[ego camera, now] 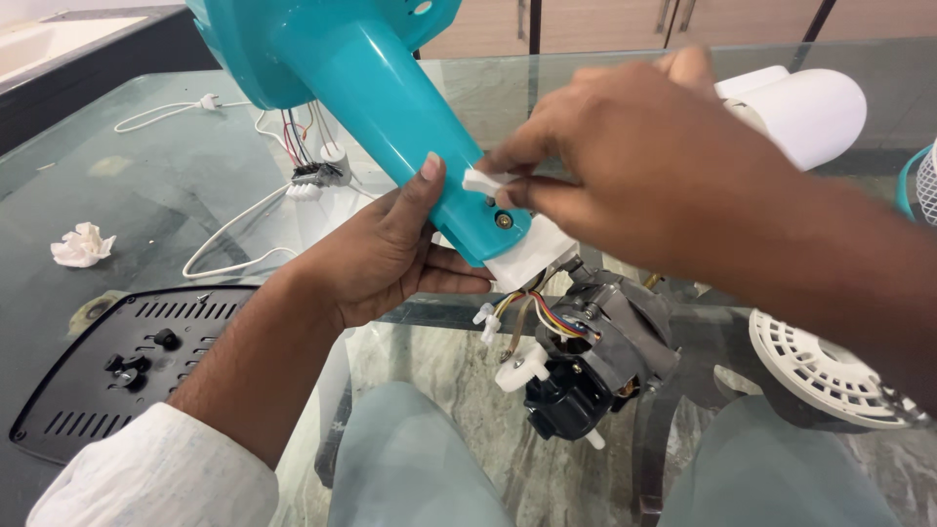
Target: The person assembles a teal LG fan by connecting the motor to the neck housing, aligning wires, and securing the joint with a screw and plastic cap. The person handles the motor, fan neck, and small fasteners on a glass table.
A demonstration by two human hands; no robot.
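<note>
Above a glass table (176,176), a teal fan neck (390,107) is slanted from upper left to lower right, gripped beneath by the left hand (386,254), while a small white clip (485,181) is pinched against it by the right hand (644,156).

I count two hands — left hand (386,249), right hand (625,146) — one teal fan housing (390,88), one motor (595,361), one black base plate (117,366), one crumpled tissue (83,244) at left
</note>
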